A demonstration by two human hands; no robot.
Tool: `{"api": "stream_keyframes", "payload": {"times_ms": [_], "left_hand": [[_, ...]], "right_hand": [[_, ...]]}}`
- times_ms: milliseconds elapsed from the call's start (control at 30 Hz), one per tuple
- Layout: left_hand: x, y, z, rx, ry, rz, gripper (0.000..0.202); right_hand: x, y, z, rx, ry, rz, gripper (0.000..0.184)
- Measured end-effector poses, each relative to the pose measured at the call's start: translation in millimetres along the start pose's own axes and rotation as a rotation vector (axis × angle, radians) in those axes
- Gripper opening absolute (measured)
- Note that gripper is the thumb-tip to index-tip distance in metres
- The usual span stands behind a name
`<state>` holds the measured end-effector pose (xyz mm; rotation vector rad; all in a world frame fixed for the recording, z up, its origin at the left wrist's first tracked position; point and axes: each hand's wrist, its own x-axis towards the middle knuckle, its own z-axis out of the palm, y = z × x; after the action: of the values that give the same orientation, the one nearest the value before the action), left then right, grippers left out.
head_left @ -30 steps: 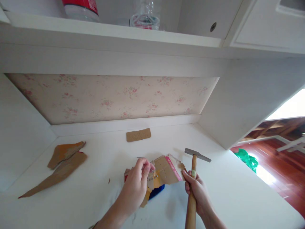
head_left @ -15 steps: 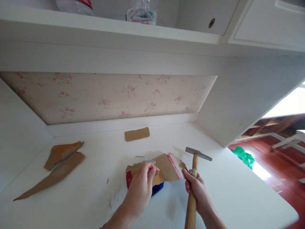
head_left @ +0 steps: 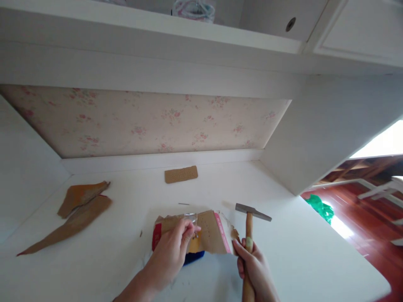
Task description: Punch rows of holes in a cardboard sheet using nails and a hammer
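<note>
A torn piece of brown cardboard (head_left: 208,233) with pink and red printed strips lies in front of me, with rows of small holes in it. My left hand (head_left: 171,247) is over its left part, thumb and fingers pinched together. Whatever they hold is too small to make out. Small dark bits, perhaps nails, show beside the fingertips. My right hand (head_left: 253,260) is closed round the wooden handle of a hammer (head_left: 248,230), head pointing away from me. Its thumb also presses the cardboard's right edge. A blue object (head_left: 193,257) shows partly beneath the cardboard.
A thin nail (head_left: 184,204) lies behind the cardboard on the white tabletop (head_left: 126,209). Farther back is a small cardboard strip (head_left: 181,174). Torn cardboard scraps (head_left: 80,209) lie at left. A white shelf (head_left: 151,29) overhangs the table, and a side panel (head_left: 311,134) stands at right.
Both hands, the cardboard and the hammer have moved left and slightly closer to me. The loose nail and the scraps stay in place. The view has tilted a little.
</note>
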<state>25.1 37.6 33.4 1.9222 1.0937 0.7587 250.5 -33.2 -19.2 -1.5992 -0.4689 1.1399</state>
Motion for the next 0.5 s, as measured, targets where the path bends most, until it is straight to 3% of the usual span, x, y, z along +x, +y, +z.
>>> {"api": "stream_keyframes", "payload": {"times_ms": [200,500], "left_hand": [[-18.5,5.4,-13.8,0.063,0.012,-0.003,0.02],[-25.0,-8.1,-10.3,0.099,0.075,0.043,0.017]], "right_hand": [[-20.1,21.1,8.0,-0.014,-0.087,0.05,0.05],[-24.9,16.3,11.1,-0.011,-0.042,0.023,0.051]]}}
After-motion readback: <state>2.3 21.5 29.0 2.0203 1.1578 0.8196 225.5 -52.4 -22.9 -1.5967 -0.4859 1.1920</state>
